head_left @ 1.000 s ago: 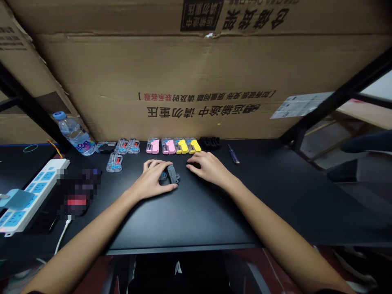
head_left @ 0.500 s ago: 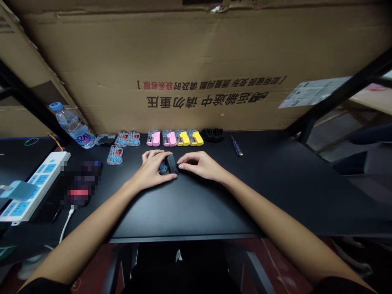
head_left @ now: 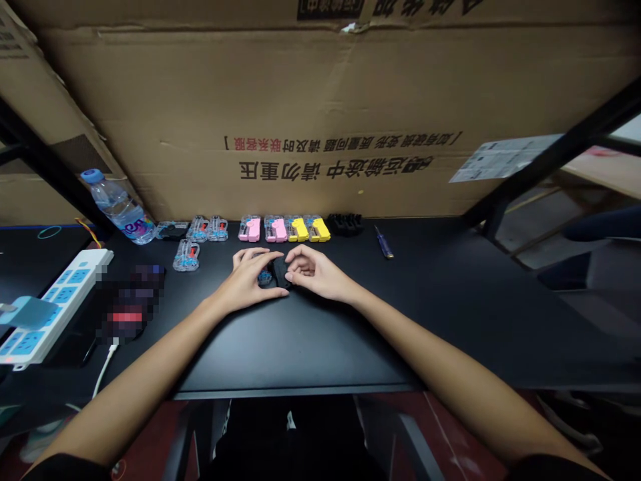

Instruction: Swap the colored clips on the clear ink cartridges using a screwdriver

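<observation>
My left hand (head_left: pixel 245 279) is curled around a small clear-and-black plastic case (head_left: pixel 281 272) resting on the dark table. Its fingers grip the far edge and the thumb the near one. Blue bits show through the clear end under the palm. My right hand (head_left: pixel 320 274) is closed, fingers bent, with thumb and fingertips pressed on the right edge of the black cover. Whether a small piece sits between those fingertips is hidden. Behind stand similar cases: two pink cases (head_left: pixel 249 229), two yellow cases (head_left: pixel 298 229) and several clear cases (head_left: pixel 186 256) with red parts.
Black plastic parts (head_left: pixel 345 224) lie at the back, with a screwdriver (head_left: pixel 384 242) to their right. On the left are a water bottle (head_left: pixel 120 207), a white power strip (head_left: pixel 55 307) and a phone (head_left: pixel 131 304) on a cable. A cardboard wall (head_left: pixel 320 87) closes off the back.
My right hand has shifted slightly left, and its fingers are more curled over the black cover's edge. The small dark piece at its fingertips is no longer visible. My left hand keeps its hold.
</observation>
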Demonstrator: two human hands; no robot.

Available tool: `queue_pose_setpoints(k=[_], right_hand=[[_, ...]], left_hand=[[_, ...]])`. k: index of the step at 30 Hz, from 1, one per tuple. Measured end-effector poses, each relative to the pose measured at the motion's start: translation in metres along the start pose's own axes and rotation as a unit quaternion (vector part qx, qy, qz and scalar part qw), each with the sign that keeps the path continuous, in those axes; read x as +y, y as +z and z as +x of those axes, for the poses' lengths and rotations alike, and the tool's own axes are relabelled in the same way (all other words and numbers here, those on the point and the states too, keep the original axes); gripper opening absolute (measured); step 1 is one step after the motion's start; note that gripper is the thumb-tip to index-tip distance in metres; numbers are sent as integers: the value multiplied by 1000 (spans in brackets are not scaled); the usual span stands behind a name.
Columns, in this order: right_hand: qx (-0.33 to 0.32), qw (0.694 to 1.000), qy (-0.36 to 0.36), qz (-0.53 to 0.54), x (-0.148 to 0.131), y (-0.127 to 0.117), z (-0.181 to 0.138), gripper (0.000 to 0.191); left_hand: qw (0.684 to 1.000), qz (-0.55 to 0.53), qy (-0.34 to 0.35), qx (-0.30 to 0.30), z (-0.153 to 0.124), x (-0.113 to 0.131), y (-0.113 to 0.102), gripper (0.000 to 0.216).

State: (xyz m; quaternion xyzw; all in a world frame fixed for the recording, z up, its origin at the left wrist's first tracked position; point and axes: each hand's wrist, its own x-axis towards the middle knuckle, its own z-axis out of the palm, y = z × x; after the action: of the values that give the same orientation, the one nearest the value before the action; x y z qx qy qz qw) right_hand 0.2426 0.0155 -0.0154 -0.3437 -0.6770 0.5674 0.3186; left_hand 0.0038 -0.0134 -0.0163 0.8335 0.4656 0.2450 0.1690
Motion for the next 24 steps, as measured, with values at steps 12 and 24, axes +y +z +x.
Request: queue_pose_setpoints(k=[12, 24], right_hand=[[-12, 999, 3, 38, 7, 0, 4, 38], [22, 994, -66, -84, -1, -7, -2, 51]], left_hand=[[1000, 4, -2, -17, 0, 3, -3, 79], [997, 16, 64, -42, -2, 12, -15, 78]])
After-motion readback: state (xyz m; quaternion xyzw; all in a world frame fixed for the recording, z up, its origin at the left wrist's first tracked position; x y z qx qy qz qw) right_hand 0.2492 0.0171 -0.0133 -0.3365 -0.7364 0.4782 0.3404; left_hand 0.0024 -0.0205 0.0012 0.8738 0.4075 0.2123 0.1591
